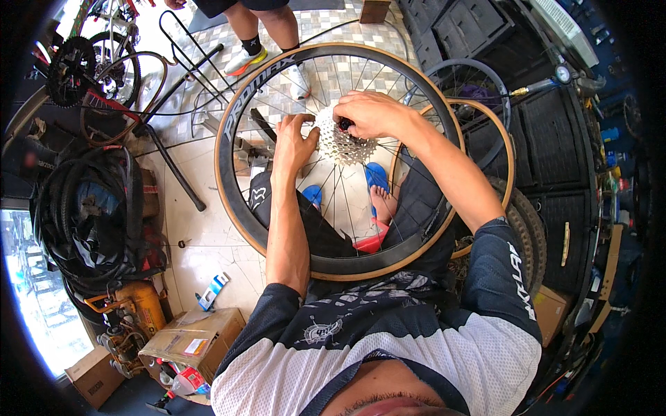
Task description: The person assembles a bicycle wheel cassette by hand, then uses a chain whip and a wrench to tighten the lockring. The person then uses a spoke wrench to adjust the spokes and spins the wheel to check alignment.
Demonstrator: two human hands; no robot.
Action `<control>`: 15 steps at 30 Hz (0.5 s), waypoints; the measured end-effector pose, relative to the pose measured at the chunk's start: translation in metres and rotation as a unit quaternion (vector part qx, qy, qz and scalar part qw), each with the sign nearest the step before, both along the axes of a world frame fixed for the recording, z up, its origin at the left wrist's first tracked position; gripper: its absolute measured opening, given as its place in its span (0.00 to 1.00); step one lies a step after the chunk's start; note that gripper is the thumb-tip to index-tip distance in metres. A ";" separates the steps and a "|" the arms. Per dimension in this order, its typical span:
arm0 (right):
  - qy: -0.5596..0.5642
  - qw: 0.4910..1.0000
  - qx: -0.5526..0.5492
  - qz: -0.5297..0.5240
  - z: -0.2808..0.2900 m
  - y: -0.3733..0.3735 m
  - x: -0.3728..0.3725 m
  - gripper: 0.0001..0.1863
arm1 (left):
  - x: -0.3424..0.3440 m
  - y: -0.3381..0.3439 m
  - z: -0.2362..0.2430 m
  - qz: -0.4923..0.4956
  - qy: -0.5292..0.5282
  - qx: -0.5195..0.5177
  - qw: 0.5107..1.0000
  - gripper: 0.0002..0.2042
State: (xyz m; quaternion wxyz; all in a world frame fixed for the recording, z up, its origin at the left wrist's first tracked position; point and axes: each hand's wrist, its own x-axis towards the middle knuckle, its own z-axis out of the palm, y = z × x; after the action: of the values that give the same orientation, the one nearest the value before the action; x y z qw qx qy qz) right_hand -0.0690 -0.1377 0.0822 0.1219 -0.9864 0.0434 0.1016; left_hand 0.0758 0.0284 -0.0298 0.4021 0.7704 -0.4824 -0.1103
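A bicycle wheel (279, 264) with a deep black rim and tan-sided tyre lies nearly flat over my lap. At its hub sits a silver cassette (345, 150) of stacked sprockets. My left hand (296, 141) is at the cassette's left edge, with thumb and fingers curled against it. Over the middle of the cassette is my right hand (371, 115), its fingers bent down and closed round a small black part (344, 124) at the hub's centre. My fingers hide much of that part, so I cannot make out its exact kind.
Another tan-tyred wheel (511, 163) leans at my right beside black drawers (555, 145). A person's legs (244, 31) stand beyond the wheel. At left are a bundle of black tyres (83, 208), an orange compressor (142, 305) and a cardboard box (191, 336). A black bar (175, 168) lies on the floor.
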 end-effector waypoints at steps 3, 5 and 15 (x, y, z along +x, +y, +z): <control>-0.002 1.000 -0.015 -0.008 0.000 0.001 0.000 0.15 | -0.002 -0.001 0.000 0.005 0.006 0.005 1.000 0.17; -0.004 0.999 -0.033 -0.018 -0.001 0.001 0.001 0.14 | -0.001 -0.001 0.001 0.004 0.009 0.007 1.000 0.17; -0.080 0.994 -0.070 -0.032 -0.009 0.007 -0.002 0.16 | -0.002 -0.001 0.001 0.006 0.016 -0.003 1.000 0.17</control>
State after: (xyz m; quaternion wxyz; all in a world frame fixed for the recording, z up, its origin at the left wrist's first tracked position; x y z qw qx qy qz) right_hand -0.0706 -0.1307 0.0728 0.0589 -0.9955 0.0724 0.0148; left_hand 0.0734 0.0270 -0.0289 0.4127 0.7701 -0.4715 -0.1192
